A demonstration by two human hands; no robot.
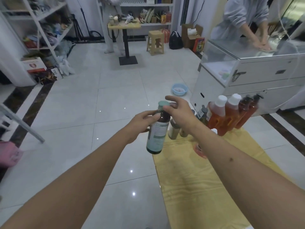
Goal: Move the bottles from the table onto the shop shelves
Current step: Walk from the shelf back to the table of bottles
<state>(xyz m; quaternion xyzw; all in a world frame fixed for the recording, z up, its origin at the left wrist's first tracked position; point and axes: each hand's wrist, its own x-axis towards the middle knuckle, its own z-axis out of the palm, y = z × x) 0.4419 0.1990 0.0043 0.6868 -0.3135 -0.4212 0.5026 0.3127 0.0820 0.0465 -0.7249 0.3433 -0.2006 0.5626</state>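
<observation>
Over the desk's (189, 179) left edge my left hand (140, 124) grips the bottle (157, 131); my right hand's (179, 111) fingers pinch its cap (162, 104). I should keep it upright and carry it to the shelves (41, 22).

Open tiled floor (102, 100) lies left of the yellow table (198, 187), whose far end is crowded by orange bottles (227, 113) before a white display counter (257, 75).
</observation>
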